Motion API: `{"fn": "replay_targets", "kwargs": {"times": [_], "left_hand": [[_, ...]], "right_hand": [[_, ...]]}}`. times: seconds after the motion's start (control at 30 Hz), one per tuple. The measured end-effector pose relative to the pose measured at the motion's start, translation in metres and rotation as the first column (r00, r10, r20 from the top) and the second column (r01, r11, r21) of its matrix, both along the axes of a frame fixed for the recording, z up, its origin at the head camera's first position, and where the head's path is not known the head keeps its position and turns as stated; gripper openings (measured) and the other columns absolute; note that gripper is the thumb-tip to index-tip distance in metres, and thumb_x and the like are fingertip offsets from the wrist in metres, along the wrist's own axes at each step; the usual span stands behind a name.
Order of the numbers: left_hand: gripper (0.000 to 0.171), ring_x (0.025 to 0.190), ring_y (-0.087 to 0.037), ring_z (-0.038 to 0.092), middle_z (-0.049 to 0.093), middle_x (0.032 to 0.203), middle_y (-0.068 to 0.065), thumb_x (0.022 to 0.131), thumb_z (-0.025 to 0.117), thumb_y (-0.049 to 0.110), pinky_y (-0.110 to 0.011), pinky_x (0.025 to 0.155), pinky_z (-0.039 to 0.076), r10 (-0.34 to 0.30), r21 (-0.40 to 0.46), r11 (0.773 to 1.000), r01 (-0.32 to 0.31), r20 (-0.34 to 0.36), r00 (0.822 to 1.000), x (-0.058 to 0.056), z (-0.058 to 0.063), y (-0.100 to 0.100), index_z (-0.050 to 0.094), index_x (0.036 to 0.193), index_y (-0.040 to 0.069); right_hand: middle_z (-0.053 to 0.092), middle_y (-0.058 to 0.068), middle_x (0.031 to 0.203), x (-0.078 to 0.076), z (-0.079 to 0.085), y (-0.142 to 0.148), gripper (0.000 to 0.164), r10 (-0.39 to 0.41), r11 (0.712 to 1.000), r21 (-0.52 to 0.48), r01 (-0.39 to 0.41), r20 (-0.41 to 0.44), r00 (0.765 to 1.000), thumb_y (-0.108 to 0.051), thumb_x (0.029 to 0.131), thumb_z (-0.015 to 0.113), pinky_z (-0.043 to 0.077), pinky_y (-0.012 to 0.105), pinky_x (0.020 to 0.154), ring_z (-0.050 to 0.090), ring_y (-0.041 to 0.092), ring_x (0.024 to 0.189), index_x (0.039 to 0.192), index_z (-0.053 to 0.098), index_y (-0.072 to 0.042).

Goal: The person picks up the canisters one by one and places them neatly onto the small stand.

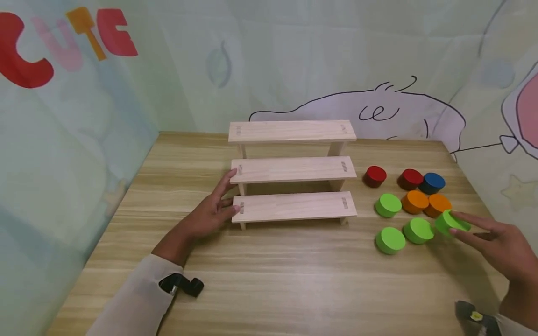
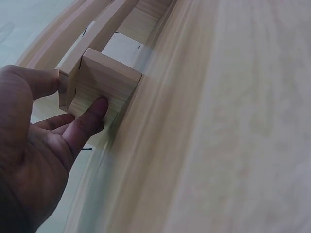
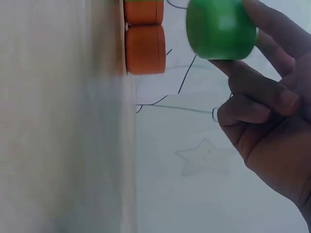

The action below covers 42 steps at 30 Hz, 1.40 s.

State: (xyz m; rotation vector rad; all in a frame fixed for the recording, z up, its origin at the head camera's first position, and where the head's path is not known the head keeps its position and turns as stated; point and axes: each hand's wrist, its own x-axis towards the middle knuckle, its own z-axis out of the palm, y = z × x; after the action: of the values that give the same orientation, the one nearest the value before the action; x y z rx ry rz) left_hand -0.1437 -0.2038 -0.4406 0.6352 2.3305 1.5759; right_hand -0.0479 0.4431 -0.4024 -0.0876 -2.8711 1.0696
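right grip (image 1: 502,245) pinches a smooth green cylinder (image 1: 448,224); left grip (image 1: 209,213) holds a three-tiered wooden stand (image 1: 294,169).

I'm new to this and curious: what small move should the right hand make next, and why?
Perhaps carry the green block left toward the bottom shelf of the rack: the right hand pinches it above the table, and the left hand grips the rack's left end.

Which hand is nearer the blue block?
The right hand, holding a green block in front of the blue block; the left hand grips the wooden stand, farther left.
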Motion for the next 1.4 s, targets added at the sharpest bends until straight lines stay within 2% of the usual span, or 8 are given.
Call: {"fn": "replay_targets", "kwargs": {"times": [0.13,0.37,0.53,0.7,1.0,1.13,1.23,1.4], "left_hand": [[0.092,0.152,-0.063,0.043,0.014,0.181,-0.026,0.113,0.061,0.013,-0.066,0.108,0.057,-0.004,-0.015,1.000,0.004,-0.007,1.000,-0.001,0.000,0.001,0.000,0.175,0.043],[0.093,0.151,-0.063,0.044,0.015,0.181,-0.026,0.112,0.061,0.013,-0.067,0.108,0.056,0.005,-0.025,1.000,-0.005,-0.014,1.000,-0.001,0.001,0.001,0.000,0.175,0.044],[0.093,0.152,-0.063,0.043,0.015,0.181,-0.027,0.113,0.061,0.014,-0.067,0.108,0.056,0.013,-0.028,1.000,-0.013,-0.007,1.000,-0.001,0.000,-0.001,0.000,0.175,0.044],[0.093,0.151,-0.063,0.044,0.015,0.181,-0.027,0.112,0.062,0.014,-0.067,0.108,0.056,0.017,-0.033,0.999,-0.017,-0.006,1.000,0.000,0.000,-0.001,0.000,0.175,0.044],[0.094,0.153,-0.060,0.044,0.015,0.182,-0.023,0.112,0.062,0.014,-0.066,0.107,0.058,0.010,-0.020,1.000,-0.010,0.008,1.000,-0.001,0.001,0.002,0.001,0.173,0.052],[0.094,0.153,-0.060,0.044,0.016,0.182,-0.023,0.112,0.062,0.014,-0.066,0.108,0.057,0.013,-0.020,1.000,-0.012,0.011,1.000,-0.001,0.002,0.002,0.001,0.173,0.051],[0.094,0.152,-0.060,0.044,0.016,0.181,-0.024,0.112,0.062,0.014,-0.066,0.109,0.056,0.016,-0.022,1.000,-0.015,0.007,1.000,-0.001,0.001,0.001,0.001,0.174,0.049],[0.093,0.152,-0.061,0.044,0.016,0.181,-0.026,0.112,0.061,0.012,-0.065,0.110,0.056,0.013,-0.024,1.000,-0.013,-0.012,1.000,-0.001,0.000,-0.001,0.000,0.175,0.044]], "right_hand": [[0.049,-0.056,0.113,-0.001,0.005,-0.010,0.048,-0.017,1.000,-0.015,0.016,-0.085,0.996,-0.016,0.100,0.082,0.051,0.006,0.064,0.065,-0.018,0.077,0.147,0.071,-0.021],[0.050,-0.054,0.114,-0.016,0.021,-0.031,0.044,-0.004,1.000,0.007,0.006,-0.250,0.968,-0.009,0.100,0.080,0.050,0.001,0.065,0.060,-0.029,0.080,0.143,0.071,-0.005],[0.053,-0.047,0.118,-0.031,0.037,-0.048,0.045,-0.020,1.000,0.005,0.022,-0.252,0.967,-0.015,0.102,0.079,0.048,0.000,0.066,0.061,-0.028,0.075,0.146,0.071,-0.008],[0.053,-0.049,0.117,-0.045,0.053,-0.066,0.045,0.030,0.999,-0.035,-0.042,-0.292,0.956,-0.010,0.100,0.080,0.051,0.001,0.067,0.063,-0.027,0.078,0.144,0.071,-0.008],[0.055,-0.049,0.113,-0.066,0.080,-0.095,0.044,0.056,0.998,-0.018,-0.064,-0.312,0.948,-0.016,0.103,0.078,0.053,0.006,0.060,0.064,-0.025,0.073,0.146,0.071,-0.011],[0.063,-0.045,0.115,-0.076,0.090,-0.106,0.043,0.075,0.994,-0.053,-0.096,-0.321,0.944,-0.013,0.102,0.079,0.054,0.004,0.066,0.067,-0.023,0.077,0.144,0.073,-0.013],[0.066,-0.042,0.117,-0.082,0.097,-0.113,0.043,0.106,0.988,-0.076,-0.136,-0.308,0.946,-0.011,0.101,0.079,0.055,0.005,0.068,0.070,-0.022,0.080,0.143,0.074,-0.014],[0.062,-0.044,0.117,-0.093,0.111,-0.121,0.044,0.162,0.986,-0.006,-0.169,-0.257,0.953,-0.019,0.102,0.080,0.054,0.003,0.070,0.067,-0.024,0.079,0.146,0.072,-0.014]]}}
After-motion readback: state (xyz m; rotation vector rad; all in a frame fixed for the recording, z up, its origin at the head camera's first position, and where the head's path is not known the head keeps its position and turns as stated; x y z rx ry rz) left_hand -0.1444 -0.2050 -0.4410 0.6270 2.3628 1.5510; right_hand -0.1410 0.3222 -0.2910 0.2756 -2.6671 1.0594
